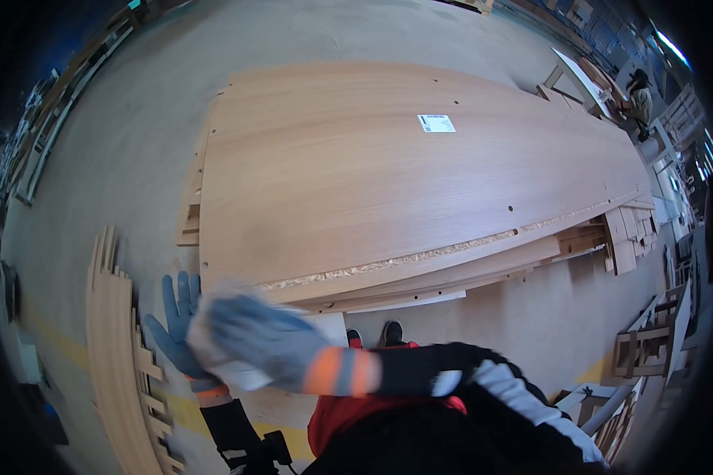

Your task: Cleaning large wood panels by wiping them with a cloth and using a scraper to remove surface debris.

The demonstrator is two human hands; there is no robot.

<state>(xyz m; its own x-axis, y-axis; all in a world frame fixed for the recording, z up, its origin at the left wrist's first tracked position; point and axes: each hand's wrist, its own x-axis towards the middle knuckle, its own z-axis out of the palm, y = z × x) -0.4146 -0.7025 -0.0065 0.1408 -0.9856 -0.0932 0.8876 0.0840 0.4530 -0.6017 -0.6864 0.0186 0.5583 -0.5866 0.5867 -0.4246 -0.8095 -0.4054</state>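
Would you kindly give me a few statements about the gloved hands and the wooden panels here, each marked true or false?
1. Both hands wear blue-grey gloves with orange cuffs. True: the left hand and right hand are both gloved.
2. The right hand crosses in front of the left hand. True.
3. The top panel of the stack carries a small white label. True.
4. The left hand grips a hammer. False: its fingers are spread open, holding nothing.
5. The panel stack rests on a green table. False: it lies low on the grey floor.
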